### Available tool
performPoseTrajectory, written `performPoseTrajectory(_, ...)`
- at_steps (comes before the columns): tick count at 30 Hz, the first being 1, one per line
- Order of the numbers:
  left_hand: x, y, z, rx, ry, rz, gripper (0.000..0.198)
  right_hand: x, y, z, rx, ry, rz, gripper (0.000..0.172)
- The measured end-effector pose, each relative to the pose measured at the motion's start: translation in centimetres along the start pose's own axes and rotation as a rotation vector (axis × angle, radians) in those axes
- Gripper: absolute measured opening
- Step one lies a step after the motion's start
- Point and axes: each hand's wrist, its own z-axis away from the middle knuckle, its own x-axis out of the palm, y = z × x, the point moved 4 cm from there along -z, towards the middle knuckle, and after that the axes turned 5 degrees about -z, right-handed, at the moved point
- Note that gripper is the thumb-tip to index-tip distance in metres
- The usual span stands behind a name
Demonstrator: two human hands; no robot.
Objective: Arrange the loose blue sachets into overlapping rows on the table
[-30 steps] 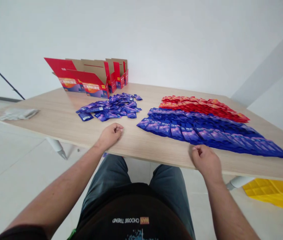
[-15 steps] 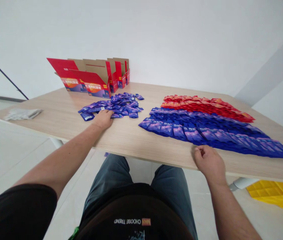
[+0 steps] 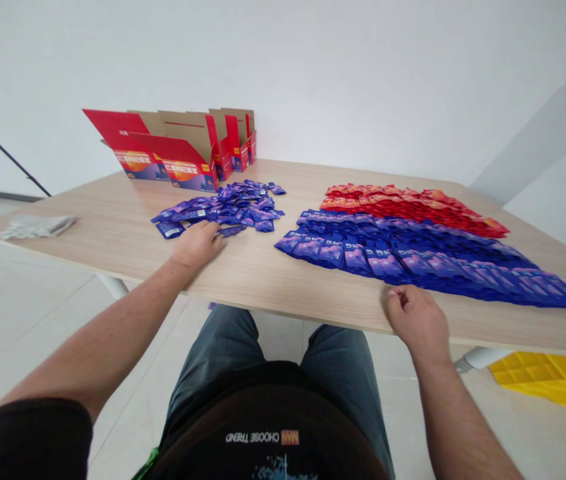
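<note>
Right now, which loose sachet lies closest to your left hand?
The slanted sachet at the fingertips of the left hand, jutting from the front of the loose pile; the other sachets lie farther off in the pile.

The loose sachets are violet-blue with white lettering, matching the fanned rows of sachets. The rows of packets behind them are red and orange. The cartons are red with orange-and-purple panels, above a pale wood-grain surface.

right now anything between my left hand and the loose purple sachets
Nothing visible: the fingers of the left hand are at the front edge of the loose purple sachets.
</note>
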Motion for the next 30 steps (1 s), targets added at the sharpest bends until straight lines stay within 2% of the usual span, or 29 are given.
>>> performPoseTrajectory(2, -0.8, 0.2, 1.3, -0.112, 0.036, 0.142, 0.03, -0.3, -0.1, 0.1, 0.007, 0.024, -0.045, 0.029)
performPoseTrajectory(4, -1.2, 1.0, 3.2, -0.293, 0.036, 0.517, 0.027, -0.6, -0.7, 0.6, 0.011, 0.058, -0.125, 0.029)
performPoseTrajectory(6, -1.1, 3.3, 5.7, -0.442, -0.013, 0.955, 0.027, -0.7, -2.1, 1.6, -0.007, 0.056, -0.233, 0.03)
performPoseTrajectory(7, -1.2, 4.9, 7.0, -0.454, -0.049, 1.059, 0.028, -0.6, -3.2, 2.2, -0.024, 0.032, -0.295, 0.031)
performPoseTrajectory(8, -1.1, 6.7, 8.3, -0.459, -0.116, 1.18, 0.028, -0.4, -4.5, 2.9, -0.045, -0.007, -0.364, 0.031)
performPoseTrajectory(10, -0.8, 10.6, 11.1, -0.52, -0.358, 1.573, 0.029, -0.2, -7.6, 4.2, -0.109, -0.108, -0.511, 0.028)
performPoseTrajectory(12, -0.7, 13.9, 13.8, -0.592, -0.628, 1.802, 0.03, -0.4, -10.8, 5.2, -0.21, -0.188, -0.656, 0.026)
performPoseTrajectory(14, -0.7, 16.3, 15.7, -0.619, -0.855, 1.863, 0.03, -1.0, -13.5, 5.7, -0.336, -0.222, -0.777, 0.028)
performPoseTrajectory(16, -0.6, 17.8, 16.8, -0.612, -1.007, 1.881, 0.029, -1.7, -15.2, 6.0, -0.438, -0.224, -0.863, 0.028)
performPoseTrajectory(18, -0.5, 18.8, 17.3, -0.612, -1.078, 1.893, 0.027, -2.1, -15.8, 6.1, -0.482, -0.226, -0.919, 0.022)
performPoseTrajectory(20, -0.3, 19.4, 17.5, -0.605, -1.121, 1.896, 0.028, -2.2, -15.7, 6.3, -0.459, -0.226, -0.951, 0.011)
performPoseTrajectory(22, -0.1, 19.8, 17.6, -0.573, -1.133, 1.878, 0.03, -2.1, -14.8, 6.1, -0.374, -0.225, -0.956, 0.008)
performPoseTrajectory(25, 0.2, 19.7, 17.7, -0.522, -1.08, 1.824, 0.038, -2.9, -12.4, 4.4, -0.192, -0.203, -0.901, 0.022)
performPoseTrajectory(27, 0.3, 19.0, 17.4, -0.496, -1.015, 1.789, 0.043, -4.2, -10.3, 1.6, -0.097, -0.175, -0.79, 0.03)
performPoseTrajectory(30, 0.2, 17.2, 15.7, -0.409, -0.874, 1.717, 0.049, -6.5, -6.9, -4.4, -0.052, -0.142, -0.53, 0.033)
